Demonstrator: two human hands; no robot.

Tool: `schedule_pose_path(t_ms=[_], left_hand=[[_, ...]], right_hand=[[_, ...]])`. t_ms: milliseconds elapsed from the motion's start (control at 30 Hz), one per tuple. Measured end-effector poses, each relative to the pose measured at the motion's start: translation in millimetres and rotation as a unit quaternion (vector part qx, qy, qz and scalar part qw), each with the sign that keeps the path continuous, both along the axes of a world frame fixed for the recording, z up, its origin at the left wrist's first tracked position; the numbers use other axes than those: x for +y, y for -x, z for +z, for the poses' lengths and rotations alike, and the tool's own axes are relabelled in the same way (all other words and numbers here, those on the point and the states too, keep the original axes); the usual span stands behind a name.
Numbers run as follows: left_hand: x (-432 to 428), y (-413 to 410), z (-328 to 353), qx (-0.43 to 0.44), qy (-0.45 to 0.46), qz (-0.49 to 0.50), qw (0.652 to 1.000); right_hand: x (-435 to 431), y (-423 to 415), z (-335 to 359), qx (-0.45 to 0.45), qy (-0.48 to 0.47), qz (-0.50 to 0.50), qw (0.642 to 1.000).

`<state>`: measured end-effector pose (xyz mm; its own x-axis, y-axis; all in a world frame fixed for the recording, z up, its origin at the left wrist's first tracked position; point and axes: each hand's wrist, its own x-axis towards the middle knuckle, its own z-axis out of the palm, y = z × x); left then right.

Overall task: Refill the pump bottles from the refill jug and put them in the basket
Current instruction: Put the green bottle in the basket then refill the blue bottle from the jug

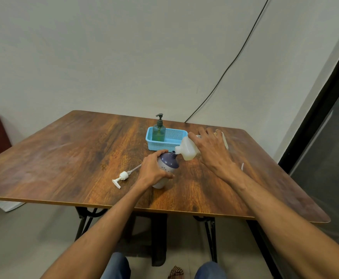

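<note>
My left hand (153,170) grips a white bottle with a purple shoulder (167,165), which stands on the table with its neck open. My right hand (210,147) holds the whitish refill jug (187,151) tipped to the left, its spout at the bottle's mouth. The bottle's white pump head (122,177) with its tube lies on the table to the left. A green pump bottle (159,130) stands upright in the left end of the light blue basket (160,146).
The wooden table (84,150) ends close to my body at its near edge. A black cable runs down the wall behind the table. A dark frame stands at the right, a red seat at the far left.
</note>
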<state>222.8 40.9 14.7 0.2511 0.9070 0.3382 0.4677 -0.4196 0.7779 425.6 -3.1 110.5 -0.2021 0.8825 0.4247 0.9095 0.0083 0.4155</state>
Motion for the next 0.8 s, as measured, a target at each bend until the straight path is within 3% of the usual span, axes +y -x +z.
schedule_pose_path(t_ms=[800], left_hand=[[-1.3,-0.1,1.1,0.006,0.007,0.004,1.0]], right_hand=[[-1.7,1.0,3.4,0.001,0.014,-0.001,1.0]])
